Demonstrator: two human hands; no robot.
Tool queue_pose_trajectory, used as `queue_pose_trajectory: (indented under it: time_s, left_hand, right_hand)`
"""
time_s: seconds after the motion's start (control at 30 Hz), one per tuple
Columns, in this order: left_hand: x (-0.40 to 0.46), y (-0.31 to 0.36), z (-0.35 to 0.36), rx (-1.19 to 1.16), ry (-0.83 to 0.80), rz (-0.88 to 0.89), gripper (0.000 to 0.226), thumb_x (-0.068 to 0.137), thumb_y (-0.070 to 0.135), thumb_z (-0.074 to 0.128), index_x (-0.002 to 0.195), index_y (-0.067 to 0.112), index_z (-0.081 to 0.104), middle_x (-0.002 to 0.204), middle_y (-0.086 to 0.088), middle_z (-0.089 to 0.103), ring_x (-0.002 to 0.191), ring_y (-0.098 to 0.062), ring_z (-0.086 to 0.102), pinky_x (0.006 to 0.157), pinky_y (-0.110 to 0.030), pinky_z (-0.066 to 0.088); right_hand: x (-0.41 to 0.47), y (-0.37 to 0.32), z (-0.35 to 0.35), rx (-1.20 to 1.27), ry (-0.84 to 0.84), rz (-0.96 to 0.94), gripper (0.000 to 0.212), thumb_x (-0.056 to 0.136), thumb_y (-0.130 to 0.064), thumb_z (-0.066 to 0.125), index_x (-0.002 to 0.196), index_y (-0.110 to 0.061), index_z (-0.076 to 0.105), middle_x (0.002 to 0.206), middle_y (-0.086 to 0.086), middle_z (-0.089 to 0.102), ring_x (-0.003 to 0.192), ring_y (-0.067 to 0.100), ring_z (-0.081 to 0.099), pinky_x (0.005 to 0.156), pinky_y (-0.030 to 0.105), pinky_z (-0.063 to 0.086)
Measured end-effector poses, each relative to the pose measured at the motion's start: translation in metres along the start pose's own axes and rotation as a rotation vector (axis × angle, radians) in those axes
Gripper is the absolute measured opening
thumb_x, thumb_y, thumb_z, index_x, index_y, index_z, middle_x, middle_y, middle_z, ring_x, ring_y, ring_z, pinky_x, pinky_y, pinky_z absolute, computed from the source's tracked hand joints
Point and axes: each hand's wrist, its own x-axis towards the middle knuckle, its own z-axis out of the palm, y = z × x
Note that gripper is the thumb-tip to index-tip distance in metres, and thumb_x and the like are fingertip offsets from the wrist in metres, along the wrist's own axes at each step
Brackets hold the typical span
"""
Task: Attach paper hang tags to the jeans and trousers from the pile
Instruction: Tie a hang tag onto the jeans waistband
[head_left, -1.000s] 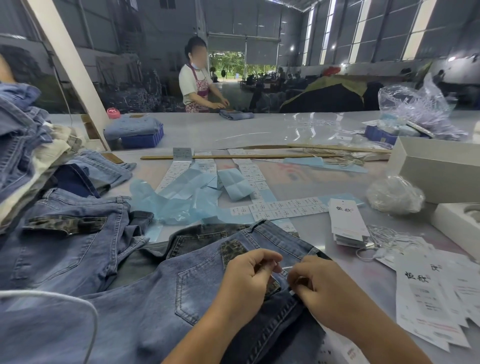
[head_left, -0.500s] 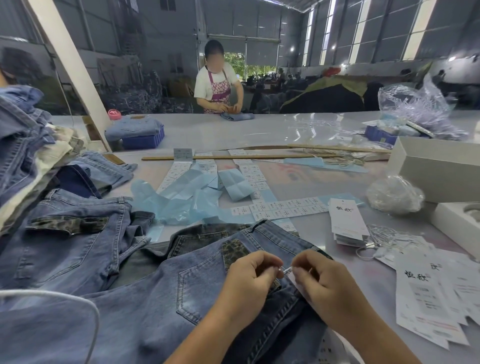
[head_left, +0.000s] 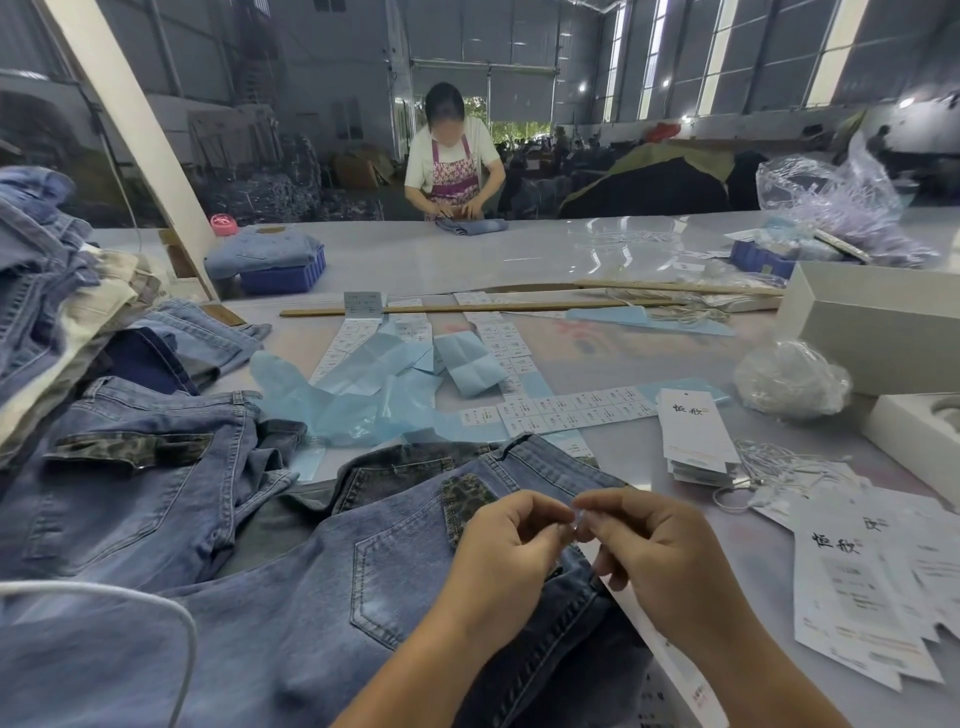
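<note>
Both hands meet just above the jeans spread in front of the person, right over the waistband end by the leopard patch. Left hand has thumb and forefinger pressed together on something tiny and pale; right hand pinches the other end of it, its other fingers curled under. Looks like the two ends of a tag string or fastener, too small to tell which. Judgement: this is the join step, closing the loop on this pair. To do it well: keep both pinches close to the tips, line the ends up straight, push until seated, then tug once to check. Keep the hands low over the jeans so the loop doesn't pull out of the fabric. I can't see whether a tag is already threaded on; confirm that before closing. Spare hang tags sit in a stack right of the jeans, more tags fanned out nearer the person on that same side, loose strings between the two. The pile of unfinished trousers is left of the jeans.
</note>
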Motion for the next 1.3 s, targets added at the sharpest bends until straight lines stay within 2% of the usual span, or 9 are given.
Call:
queue_pose_trajectory:
  time_s: [0.1, 0.27, 0.33, 0.4, 0.5, 0.63, 0.8, 1.0, 1.3]
  left_hand:
    - [0.001, -0.002, 0.002, 0.02, 0.042, -0.002, 0.015, 0.094, 0.016, 0.066, 0.084, 0.026, 0.07, 0.076, 0.002, 0.071, 0.063, -0.004, 0.058, 0.059, -0.017, 0.047]
    - [0.002, -0.002, 0.008, 0.002, 0.078, 0.001, 0.013, 0.094, 0.019, 0.066, 0.084, 0.026, 0.069, 0.07, 0.011, 0.067, 0.061, 0.002, 0.055, 0.059, -0.016, 0.045]
    - [0.002, 0.0, 0.01, -0.002, 0.075, 0.008, 0.012, 0.095, 0.02, 0.066, 0.084, 0.025, 0.069, 0.072, 0.009, 0.068, 0.063, 0.001, 0.056, 0.06, -0.015, 0.046]
    - [0.002, 0.002, 0.012, -0.016, 0.055, 0.009, 0.012, 0.096, 0.02, 0.065, 0.084, 0.022, 0.068, 0.071, 0.01, 0.067, 0.062, 0.002, 0.056, 0.059, -0.013, 0.045]
    - [0.003, 0.004, 0.015, -0.003, 0.031, 0.008, 0.014, 0.096, 0.023, 0.064, 0.083, 0.022, 0.067, 0.07, 0.01, 0.065, 0.064, 0.001, 0.055, 0.061, -0.017, 0.046]
    - [0.003, 0.006, 0.018, 0.02, -0.013, 0.003, 0.014, 0.097, 0.025, 0.063, 0.082, 0.025, 0.066, 0.071, 0.01, 0.063, 0.067, -0.002, 0.054, 0.062, -0.021, 0.047]
    - [0.004, 0.007, 0.018, 0.035, -0.012, 0.01, 0.012, 0.096, 0.028, 0.063, 0.084, 0.026, 0.066, 0.074, 0.006, 0.063, 0.07, -0.008, 0.054, 0.068, -0.033, 0.05]
    - [0.005, 0.009, 0.017, 0.028, -0.015, 0.018, 0.014, 0.095, 0.023, 0.063, 0.082, 0.026, 0.065, 0.067, 0.013, 0.061, 0.063, 0.0, 0.051, 0.06, -0.018, 0.044]
    - [0.004, 0.01, 0.016, 0.052, -0.033, 0.025, 0.016, 0.095, 0.022, 0.063, 0.079, 0.027, 0.064, 0.066, 0.013, 0.059, 0.063, -0.002, 0.05, 0.06, -0.018, 0.043]
  right_hand:
    - [0.0, 0.002, -0.002, 0.038, 0.025, 0.017, 0.021, 0.09, 0.003, 0.061, 0.085, -0.014, 0.071, 0.07, 0.008, 0.072, 0.049, 0.018, 0.06, 0.045, 0.028, 0.046]
    - [0.0, 0.007, -0.002, 0.125, 0.085, 0.041, 0.012, 0.094, -0.001, 0.058, 0.089, -0.01, 0.064, 0.077, 0.008, 0.073, 0.05, 0.019, 0.06, 0.042, 0.026, 0.046]
    - [0.002, 0.01, 0.0, 0.166, 0.148, 0.067, 0.012, 0.091, -0.004, 0.062, 0.086, -0.014, 0.067, 0.072, 0.01, 0.069, 0.053, 0.018, 0.059, 0.043, 0.023, 0.047]
    - [0.003, 0.013, -0.001, 0.172, 0.182, 0.088, 0.015, 0.088, -0.005, 0.068, 0.079, -0.017, 0.069, 0.063, 0.01, 0.057, 0.048, 0.016, 0.05, 0.042, 0.021, 0.043]
    - [0.003, 0.011, -0.004, 0.298, 0.167, 0.15, 0.021, 0.086, -0.003, 0.068, 0.07, -0.017, 0.069, 0.054, 0.006, 0.053, 0.042, 0.014, 0.04, 0.038, 0.023, 0.035]
    - [0.002, 0.005, -0.006, 0.424, 0.112, 0.206, 0.028, 0.085, 0.0, 0.065, 0.066, -0.019, 0.072, 0.07, 0.017, 0.067, 0.043, 0.013, 0.045, 0.04, 0.024, 0.036]
    - [0.002, 0.005, -0.01, 0.421, 0.054, 0.21, 0.026, 0.087, -0.001, 0.064, 0.067, -0.017, 0.072, 0.073, 0.018, 0.067, 0.046, 0.013, 0.044, 0.041, 0.024, 0.035]
    - [0.0, 0.003, -0.01, 0.367, 0.025, 0.172, 0.024, 0.088, -0.001, 0.063, 0.068, -0.014, 0.069, 0.064, 0.011, 0.059, 0.047, 0.016, 0.041, 0.04, 0.023, 0.033]
    - [0.0, 0.004, -0.008, 0.35, 0.035, 0.189, 0.022, 0.088, 0.0, 0.063, 0.069, -0.011, 0.068, 0.059, 0.008, 0.057, 0.044, 0.014, 0.04, 0.038, 0.021, 0.032]
